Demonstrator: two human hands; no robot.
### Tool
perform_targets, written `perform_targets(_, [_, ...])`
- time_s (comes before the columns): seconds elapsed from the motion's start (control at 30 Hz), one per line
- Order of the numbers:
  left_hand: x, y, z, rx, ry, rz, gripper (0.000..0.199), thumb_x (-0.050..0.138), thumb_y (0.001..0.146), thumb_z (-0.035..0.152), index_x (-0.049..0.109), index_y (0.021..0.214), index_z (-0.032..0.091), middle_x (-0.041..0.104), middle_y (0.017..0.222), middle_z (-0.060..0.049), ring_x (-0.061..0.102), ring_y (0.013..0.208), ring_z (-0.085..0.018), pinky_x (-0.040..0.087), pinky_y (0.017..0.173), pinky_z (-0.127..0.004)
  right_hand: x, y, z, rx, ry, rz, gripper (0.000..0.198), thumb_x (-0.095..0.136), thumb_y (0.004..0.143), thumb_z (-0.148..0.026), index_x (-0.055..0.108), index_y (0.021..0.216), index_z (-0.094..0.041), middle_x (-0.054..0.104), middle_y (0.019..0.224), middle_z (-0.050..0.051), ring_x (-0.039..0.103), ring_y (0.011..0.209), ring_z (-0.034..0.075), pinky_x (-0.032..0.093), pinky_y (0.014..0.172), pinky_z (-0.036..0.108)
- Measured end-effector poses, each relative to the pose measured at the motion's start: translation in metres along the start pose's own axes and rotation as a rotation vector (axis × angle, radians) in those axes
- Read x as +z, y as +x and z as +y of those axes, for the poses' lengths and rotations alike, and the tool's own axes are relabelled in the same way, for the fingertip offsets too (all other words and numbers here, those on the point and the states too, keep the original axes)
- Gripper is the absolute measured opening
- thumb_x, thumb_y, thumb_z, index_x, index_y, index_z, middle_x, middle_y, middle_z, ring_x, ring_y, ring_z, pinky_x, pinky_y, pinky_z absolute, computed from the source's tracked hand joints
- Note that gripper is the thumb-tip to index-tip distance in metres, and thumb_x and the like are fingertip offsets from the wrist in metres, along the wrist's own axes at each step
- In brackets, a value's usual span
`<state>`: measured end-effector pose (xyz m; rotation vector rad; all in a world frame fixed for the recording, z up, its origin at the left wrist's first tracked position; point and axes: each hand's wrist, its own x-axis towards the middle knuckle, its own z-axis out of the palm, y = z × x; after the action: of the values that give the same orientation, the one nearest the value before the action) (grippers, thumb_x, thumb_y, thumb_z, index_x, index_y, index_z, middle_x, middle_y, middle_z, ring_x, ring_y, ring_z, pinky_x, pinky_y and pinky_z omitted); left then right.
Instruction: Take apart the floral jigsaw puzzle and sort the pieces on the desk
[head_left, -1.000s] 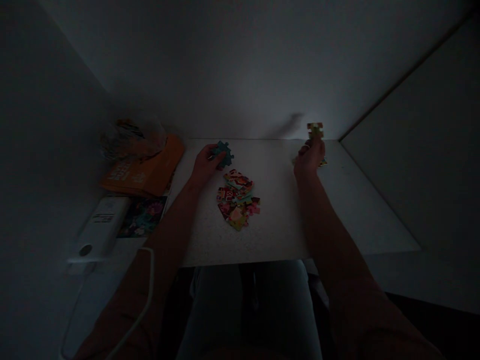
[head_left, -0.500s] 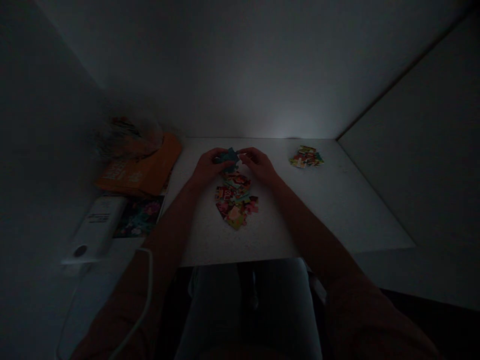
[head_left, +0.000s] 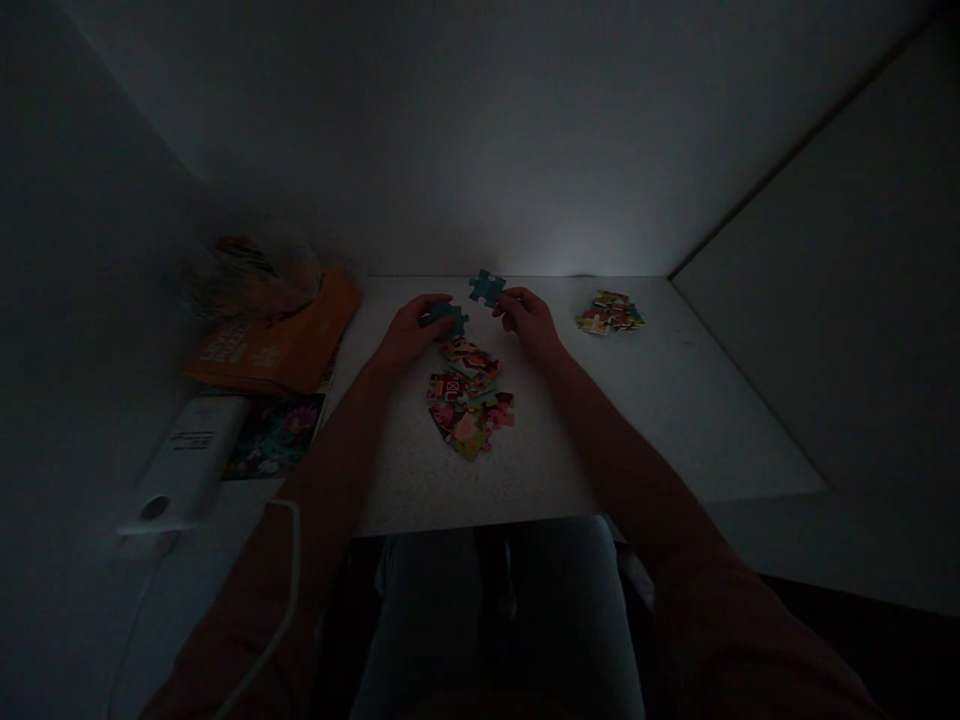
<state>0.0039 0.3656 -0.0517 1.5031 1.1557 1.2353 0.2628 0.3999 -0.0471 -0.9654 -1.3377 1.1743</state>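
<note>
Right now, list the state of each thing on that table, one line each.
left hand: shut on a teal puzzle piece
right hand: pinching a second teal piece, lifted
center puzzle pile: loose, unjoined heap on the table
far puzzle pile: small heap, untouched
orange bag: lying flat
white device: lying flat, cable attached

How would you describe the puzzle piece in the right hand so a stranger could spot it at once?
Start at the white table and find the loose pile of puzzle pieces in its middle. Just beyond the pile, the right hand pinches a teal puzzle piece up off the surface. Unlike the multicoloured pile, it shows one plain teal face, and it sits higher than the similar teal piece in the left hand.
</note>
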Motion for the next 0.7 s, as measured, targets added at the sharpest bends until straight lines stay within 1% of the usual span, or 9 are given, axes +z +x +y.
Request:
perform_targets(0.07, [0.001,-0.001,0.001,-0.02,-0.021,0.016,0.064,0.097,0.084,0.057,0.081,0.137,0.025,0.083,0.134,-0.012,0.083,0.105,-0.025,0.074,0.088,-0.041,0.0,0.001,-0.002,-0.005,0.021,0.034,0.059,0.095,0.083,-0.079,0.066,0.094,-0.029,0.077,0.083,-0.001,0.054,0.064,0.013,0.047,0.062,0.029])
perform_targets(0.1, [0.002,-0.001,0.001,-0.031,-0.034,0.025,0.062,0.098,0.084,0.058,0.081,0.135,0.026,0.083,0.134,-0.012,0.083,0.104,-0.024,0.074,0.085,-0.039,-0.001,0.002,-0.004,-0.017,0.039,0.079,0.056,0.093,0.086,-0.077,0.064,0.094,-0.03,0.078,0.086,0.0,0.055,0.065,0.013,0.048,0.062,0.029])
perform_targets(0.2, [0.003,-0.001,0.003,-0.062,-0.069,0.052,0.059,0.101,0.084,0.059,0.08,0.128,0.026,0.083,0.131,-0.012,0.083,0.102,-0.023,0.074,0.08,-0.036,-0.008,0.008,-0.008,-0.071,0.126,0.284,0.047,0.08,0.097,-0.074,0.06,0.096,-0.031,0.083,0.106,0.005,0.065,0.075,0.015,0.05,0.065,0.03])
perform_targets(0.27, [0.004,-0.001,0.003,-0.077,-0.08,0.06,0.057,0.102,0.084,0.057,0.079,0.126,0.025,0.084,0.129,-0.011,0.083,0.101,-0.023,0.074,0.08,-0.035,-0.011,0.01,-0.008,-0.046,0.177,0.326,0.042,0.076,0.098,-0.071,0.063,0.1,-0.032,0.085,0.118,0.007,0.071,0.084,0.017,0.051,0.066,0.03])
perform_targets(0.33, [0.005,-0.001,0.003,-0.08,-0.09,0.064,0.055,0.103,0.085,0.055,0.079,0.125,0.025,0.084,0.127,-0.01,0.083,0.098,-0.021,0.073,0.079,-0.034,-0.011,0.009,-0.006,0.032,0.177,0.264,0.042,0.081,0.094,-0.07,0.068,0.103,-0.031,0.086,0.115,0.007,0.069,0.082,0.016,0.051,0.066,0.029])
perform_targets(0.4, [0.005,0.0,0.003,-0.072,-0.098,0.073,0.055,0.103,0.084,0.055,0.08,0.125,0.025,0.085,0.126,-0.009,0.083,0.096,-0.02,0.073,0.079,-0.033,-0.007,0.005,-0.001,0.077,0.113,0.151,0.047,0.091,0.086,-0.071,0.072,0.102,-0.03,0.084,0.101,0.004,0.063,0.074,0.015,0.051,0.067,0.029])
perform_targets(0.5, [0.006,-0.002,0.005,-0.045,-0.087,0.065,0.059,0.103,0.082,0.061,0.081,0.124,0.026,0.087,0.125,-0.008,0.083,0.096,-0.02,0.073,0.082,-0.034,0.002,-0.003,0.004,-0.009,-0.054,-0.004,0.056,0.098,0.08,-0.077,0.078,0.103,-0.029,0.079,0.09,0.0,0.06,0.072,0.016,0.052,0.07,0.032])
perform_targets(0.6, [0.006,-0.005,0.01,-0.014,-0.072,0.001,0.063,0.104,0.079,0.064,0.083,0.125,0.026,0.088,0.122,-0.008,0.084,0.1,-0.022,0.072,0.087,-0.036,0.01,-0.01,0.007,-0.112,-0.204,-0.082,0.059,0.095,0.084,-0.081,0.083,0.111,-0.029,0.081,0.097,0.002,0.061,0.074,0.017,0.052,0.073,0.036])
perform_targets(0.7, [0.006,-0.006,0.013,0.0,-0.06,-0.033,0.062,0.103,0.078,0.065,0.085,0.124,0.026,0.089,0.122,-0.009,0.084,0.102,-0.023,0.071,0.088,-0.036,0.013,-0.011,0.01,-0.131,-0.287,-0.142,0.056,0.091,0.088,-0.083,0.083,0.101,-0.029,0.083,0.097,0.003,0.065,0.077,0.02,0.054,0.077,0.039])
